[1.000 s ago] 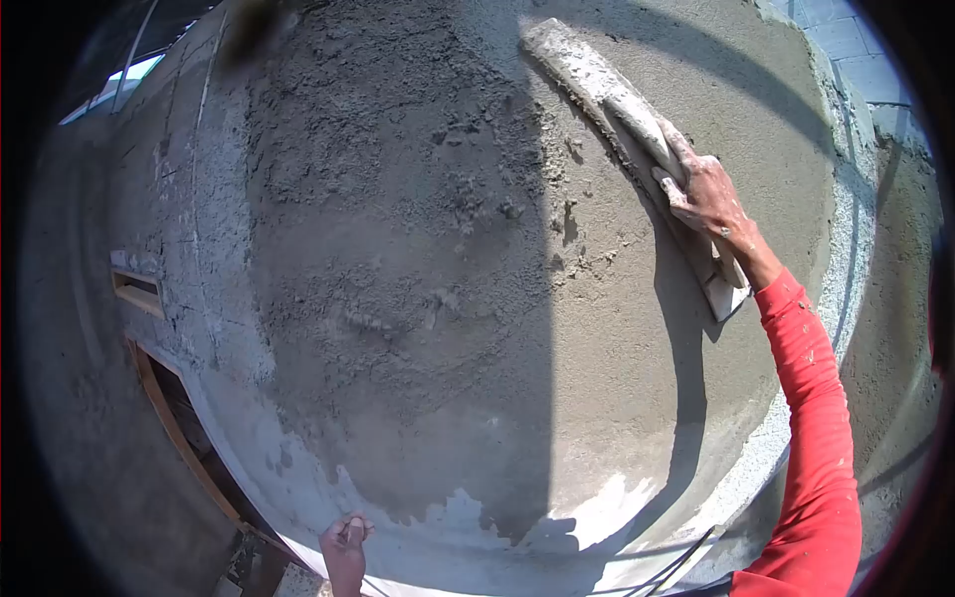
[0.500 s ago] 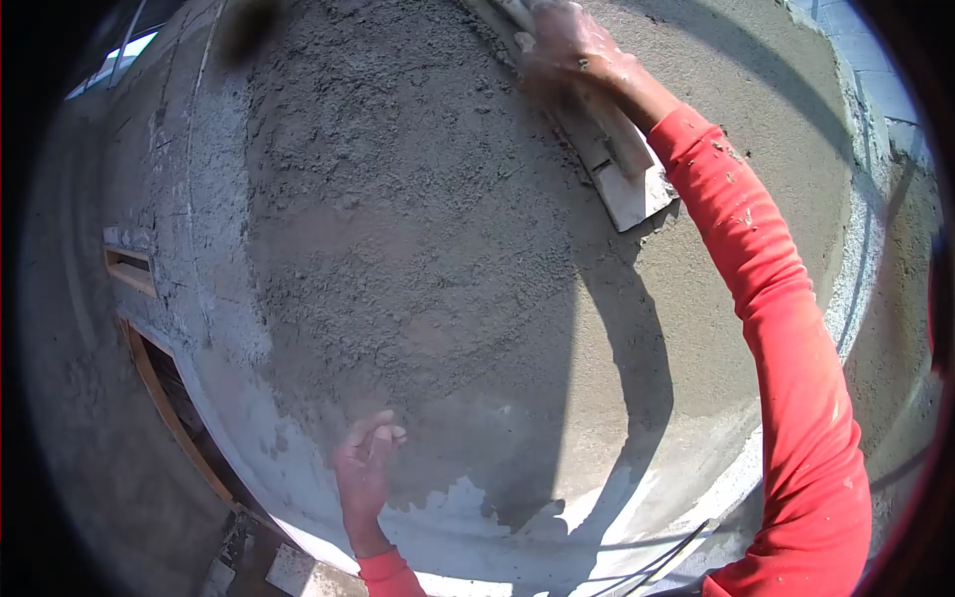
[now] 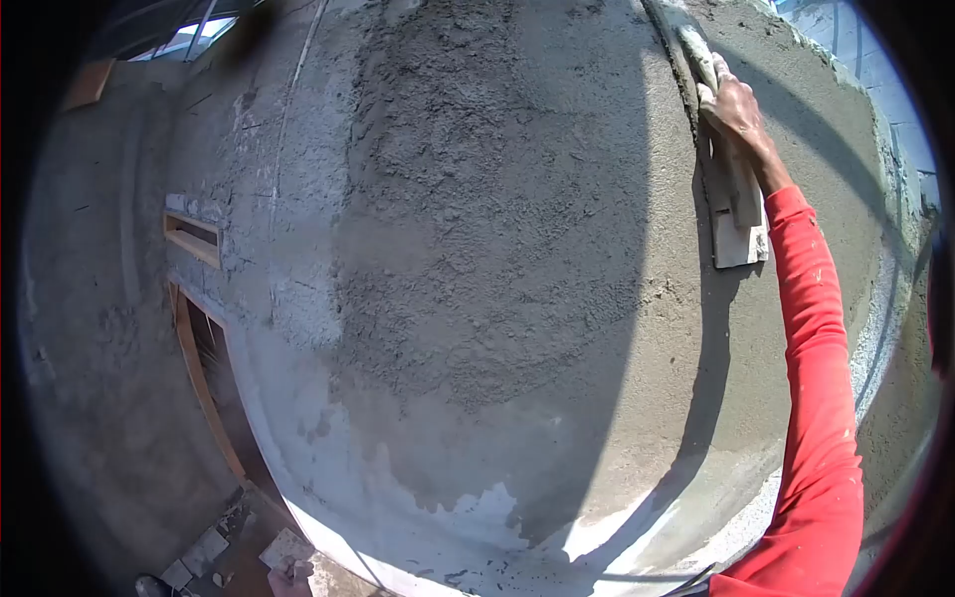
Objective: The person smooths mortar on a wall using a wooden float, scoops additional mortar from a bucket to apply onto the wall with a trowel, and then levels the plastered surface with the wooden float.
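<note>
My right hand (image 3: 734,107), in a red sleeve, is closed around the handle of a long plastering float (image 3: 741,242) at the upper right. The float lies nearly upright against the wall, with wet mortar gathered along its left edge. Grey mortar (image 3: 477,219) coats the wall, rough in the middle and smoother to the right. At the bottom left, a blurred pinkish shape at the frame edge seems to be my left hand (image 3: 290,575); its fingers cannot be made out.
A wood-framed opening (image 3: 195,368) and a small framed recess (image 3: 192,239) are at the left. Broken slabs (image 3: 206,550) lie on the ground below. Pale bare wall (image 3: 298,249) borders the mortar. Blocks (image 3: 900,90) show at the upper right.
The view has shifted left, and my right hand with the float appears farther right and lower, the float more upright. My left hand has dropped from beside the wall towards the bottom edge.
</note>
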The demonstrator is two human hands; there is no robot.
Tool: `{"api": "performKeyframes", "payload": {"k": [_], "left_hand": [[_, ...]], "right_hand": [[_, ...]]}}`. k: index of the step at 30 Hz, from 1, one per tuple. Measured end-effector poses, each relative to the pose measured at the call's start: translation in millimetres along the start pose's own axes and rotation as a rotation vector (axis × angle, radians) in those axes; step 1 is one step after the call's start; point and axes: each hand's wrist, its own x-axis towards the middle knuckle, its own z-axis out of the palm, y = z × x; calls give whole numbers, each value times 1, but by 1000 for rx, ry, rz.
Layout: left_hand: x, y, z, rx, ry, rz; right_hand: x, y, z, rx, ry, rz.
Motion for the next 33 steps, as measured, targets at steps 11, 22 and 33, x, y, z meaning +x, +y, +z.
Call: {"api": "performKeyframes", "payload": {"k": [11,22,33], "left_hand": [[98,144,197,-511,-235,-24],[-55,-105,-8,-149,113,-232],[110,121,197,-496,-207,-37]], "right_hand": [[81,-235,50,135,-42,-373],[61,-36,64,48,78,-222],[100,-309,78,218,-2,-320]]}}
